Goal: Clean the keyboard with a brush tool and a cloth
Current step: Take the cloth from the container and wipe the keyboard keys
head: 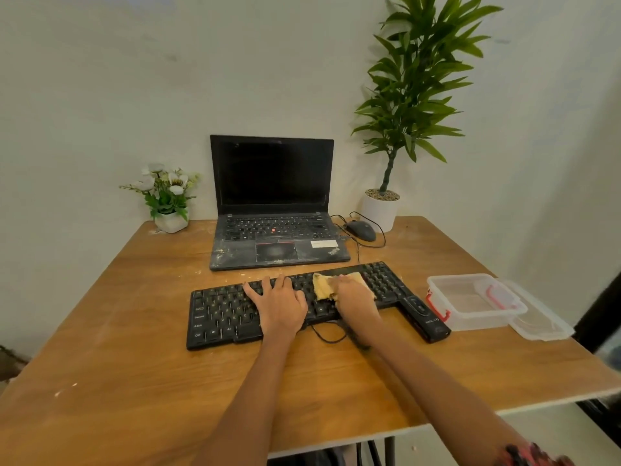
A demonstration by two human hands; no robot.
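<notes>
The black wired keyboard (302, 304) lies flat on the wooden worktop (134, 381), just toward six o'clock from the dusty ThinkPad laptop (274, 227), its right end angled up toward one o'clock. The left hand (280, 302) rests palm-down on the middle keys with its fingers (265, 285) straight and spread wide, pinning the board. Just beside it at three o'clock, the right hand (354, 294) presses a yellow cloth (327, 284) onto the keys; whether its fingers are curled into the fabric or lying flat over it cannot be told from here.

The keyboard looks light and thin, a plastic slab that would likely skate on the smooth wood under a sideways wipe, so the flat holding hand is well placed. Its keycaps are probably the fragile part: pressure should stay broad and downward. To lift or tilt it, the bare lower edge or the short ends seem the safest holds, and its cable (327, 336), looping out at six o'clock, could snag.

The cloth is soft and limp, bunched into folds; it will take any shape, so a wad under the palm should handle best. No brush tool is clearly visible.

At three o'clock from the keyboard sits a clear plastic container (470, 301) with red clips, its lid (541, 326) beside it. A mouse (361, 230) lies at three o'clock from the laptop.
</notes>
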